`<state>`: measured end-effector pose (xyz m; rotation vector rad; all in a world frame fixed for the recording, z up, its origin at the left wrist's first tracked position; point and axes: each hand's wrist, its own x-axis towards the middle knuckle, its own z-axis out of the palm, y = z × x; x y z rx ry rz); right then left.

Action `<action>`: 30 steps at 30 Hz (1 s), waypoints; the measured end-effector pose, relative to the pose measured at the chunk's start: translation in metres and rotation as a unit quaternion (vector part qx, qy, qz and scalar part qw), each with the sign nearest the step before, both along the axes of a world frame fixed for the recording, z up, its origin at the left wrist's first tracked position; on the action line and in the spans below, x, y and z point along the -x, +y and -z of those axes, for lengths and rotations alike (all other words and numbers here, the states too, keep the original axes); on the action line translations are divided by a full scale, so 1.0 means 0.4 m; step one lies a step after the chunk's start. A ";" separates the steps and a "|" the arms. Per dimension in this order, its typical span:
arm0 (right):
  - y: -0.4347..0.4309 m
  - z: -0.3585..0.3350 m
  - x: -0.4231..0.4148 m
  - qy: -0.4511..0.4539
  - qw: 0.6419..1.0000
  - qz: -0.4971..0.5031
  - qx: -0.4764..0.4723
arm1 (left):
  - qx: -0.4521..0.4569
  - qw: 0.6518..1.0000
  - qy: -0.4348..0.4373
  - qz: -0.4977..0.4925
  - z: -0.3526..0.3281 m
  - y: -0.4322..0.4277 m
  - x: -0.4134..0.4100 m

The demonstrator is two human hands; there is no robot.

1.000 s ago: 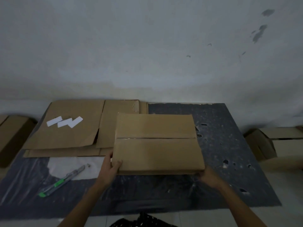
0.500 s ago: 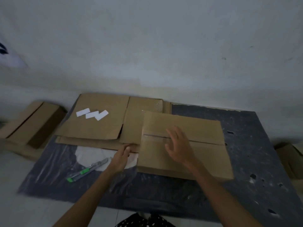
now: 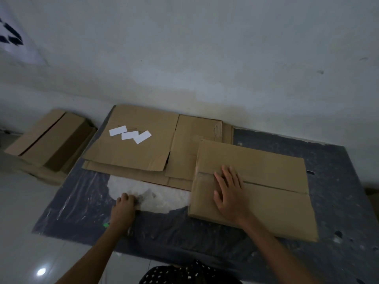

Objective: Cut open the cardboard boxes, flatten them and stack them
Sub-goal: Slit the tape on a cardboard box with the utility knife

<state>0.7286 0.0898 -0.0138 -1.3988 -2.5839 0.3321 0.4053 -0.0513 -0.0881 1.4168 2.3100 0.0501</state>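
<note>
Pressing flat on the closed cardboard box [image 3: 266,203], fingers [image 3: 227,176] of the right hand [image 3: 229,194] straight and spread, laid across the box's centre seam near its left end. Left hand [image 3: 123,210] knuckles-up on the dark mat [image 3: 338,181], fingers curled at the edge of a white patch [image 3: 164,198]. A green bit of the cutter [image 3: 106,224] shows beside the wrist, the rest hidden. Cannot tell whether the fingers grip it. Box lies on the mat's right half, its far-left corner overlapping the flattened cardboard stack [image 3: 139,154]. Three white labels [image 3: 130,134] on that stack. More boxes [image 3: 51,138] on the floor, left of the mat.
</note>
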 end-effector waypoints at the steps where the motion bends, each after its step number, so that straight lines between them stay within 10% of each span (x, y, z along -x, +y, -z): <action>1: -0.001 0.000 -0.001 0.005 1.000 0.001 0.001 | -0.026 0.998 -0.054 -0.028 -0.020 0.012 -0.012; 8: 0.006 0.005 -0.005 0.008 1.000 -0.010 0.012 | -0.194 0.904 -0.356 -0.134 -0.304 0.133 -0.223; 13: 0.015 -0.025 -0.018 0.205 0.975 -0.002 0.085 | -0.168 0.821 -0.516 -0.175 -0.346 0.229 -0.395; 22: 0.088 -0.090 -0.043 0.201 0.965 0.008 0.167 | -0.228 0.946 -0.204 -0.106 -0.237 0.244 -0.457; 30: 0.178 -0.181 -0.085 -0.078 0.967 -0.173 0.169 | -0.216 0.929 -0.282 -0.101 -0.235 0.261 -0.417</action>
